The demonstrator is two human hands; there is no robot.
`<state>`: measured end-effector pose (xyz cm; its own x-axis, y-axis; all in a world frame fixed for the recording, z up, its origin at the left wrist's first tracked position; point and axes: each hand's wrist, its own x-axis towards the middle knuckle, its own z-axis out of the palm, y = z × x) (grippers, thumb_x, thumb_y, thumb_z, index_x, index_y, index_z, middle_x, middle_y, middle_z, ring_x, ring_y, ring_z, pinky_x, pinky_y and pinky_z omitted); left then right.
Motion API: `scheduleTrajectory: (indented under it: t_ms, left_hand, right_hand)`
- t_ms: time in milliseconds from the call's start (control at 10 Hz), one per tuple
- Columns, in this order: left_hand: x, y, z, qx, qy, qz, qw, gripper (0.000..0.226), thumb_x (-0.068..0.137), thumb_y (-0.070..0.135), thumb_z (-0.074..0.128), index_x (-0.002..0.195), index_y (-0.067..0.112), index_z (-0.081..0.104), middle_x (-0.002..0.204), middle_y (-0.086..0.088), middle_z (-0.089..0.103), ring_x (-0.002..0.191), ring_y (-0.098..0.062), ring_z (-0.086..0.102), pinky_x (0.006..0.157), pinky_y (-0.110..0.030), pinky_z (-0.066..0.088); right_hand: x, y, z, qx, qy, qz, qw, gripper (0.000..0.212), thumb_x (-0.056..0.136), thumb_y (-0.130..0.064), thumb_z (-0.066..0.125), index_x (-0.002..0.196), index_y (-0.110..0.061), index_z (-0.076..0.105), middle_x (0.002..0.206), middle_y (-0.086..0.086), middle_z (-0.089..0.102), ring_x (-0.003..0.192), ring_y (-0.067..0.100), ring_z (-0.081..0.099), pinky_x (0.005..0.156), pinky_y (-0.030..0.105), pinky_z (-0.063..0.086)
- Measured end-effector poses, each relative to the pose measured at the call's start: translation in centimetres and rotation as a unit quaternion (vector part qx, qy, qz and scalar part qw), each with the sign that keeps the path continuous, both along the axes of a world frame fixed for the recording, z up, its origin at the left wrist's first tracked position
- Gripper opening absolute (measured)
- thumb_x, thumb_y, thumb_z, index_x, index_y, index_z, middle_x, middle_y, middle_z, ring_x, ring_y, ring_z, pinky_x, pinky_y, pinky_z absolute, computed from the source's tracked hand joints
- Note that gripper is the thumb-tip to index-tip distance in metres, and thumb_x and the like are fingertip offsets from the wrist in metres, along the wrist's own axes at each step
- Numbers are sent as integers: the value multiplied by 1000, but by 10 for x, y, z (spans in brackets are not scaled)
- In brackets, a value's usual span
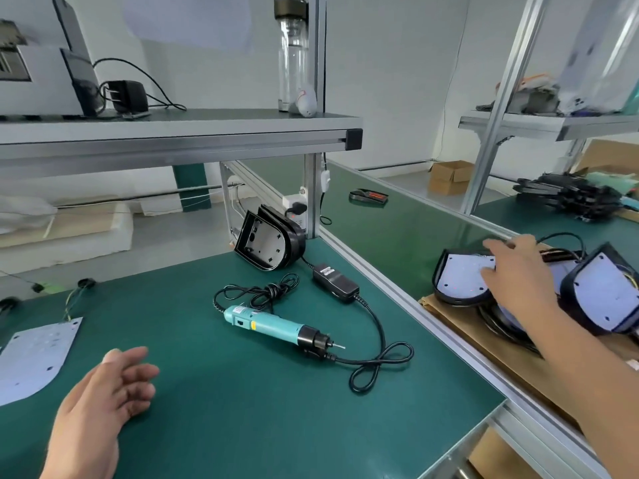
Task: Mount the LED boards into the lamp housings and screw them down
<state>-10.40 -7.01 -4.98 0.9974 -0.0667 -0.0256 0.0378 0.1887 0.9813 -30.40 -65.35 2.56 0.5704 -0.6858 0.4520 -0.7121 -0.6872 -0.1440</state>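
Rightward, right hand (pixel 515 274) lies straight-fingered on a lamp housing (pixel 456 288); left hand (pixel 100 402) hovers slack, holding nothing.

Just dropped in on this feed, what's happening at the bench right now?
A person's right hand reaches to a lamp housing with a white board in it, on cardboard at the right, resting flat on it. The left hand hovers open over the green mat. The electric screwdriver lies on the mat, unheld. An empty housing leans at the back; a loose LED board lies at far left.
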Motion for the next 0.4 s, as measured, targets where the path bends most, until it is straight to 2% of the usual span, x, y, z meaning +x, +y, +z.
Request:
scheduleTrajectory:
  t_ms: [100, 200, 300, 400]
  left_hand:
    - [-3, 0, 2, -10, -1, 6, 1000, 32, 112, 33, 51, 108, 9, 72, 93, -20, 70, 49, -12, 63, 45, -16, 50]
    - [-5, 0, 0, -13, -10, 12, 1000, 35, 112, 37, 52, 109, 9, 74, 91, -17, 72, 54, -14, 63, 48, -16, 51]
    - [-5, 3, -4, 1, -22, 13, 1000, 38, 112, 40, 52, 112, 9, 75, 88, -12, 76, 62, -20, 63, 50, -18, 53]
    - [-5, 2, -8, 13, -33, 21, 999, 35, 113, 35, 50, 113, 13, 77, 90, -11, 77, 65, -21, 63, 54, -22, 56]
  right_hand:
    - [5, 2, -6, -55, 59, 8, 997, 29, 94, -24, 72, 122, -21, 80, 136, 13, 63, 118, 42, 46, 98, 46, 45]
    - [6, 1, -10, -51, 89, 6, 995, 31, 99, -42, 62, 119, -27, 80, 134, 2, 68, 120, 34, 44, 99, 39, 40]
    - [6, 4, -10, -23, 70, 16, 997, 37, 101, -48, 59, 119, -24, 79, 132, 4, 69, 122, 34, 45, 103, 41, 40]
    - [5, 6, -9, 12, -17, 32, 999, 36, 101, -41, 62, 119, -14, 79, 128, 13, 71, 122, 40, 48, 105, 46, 39]
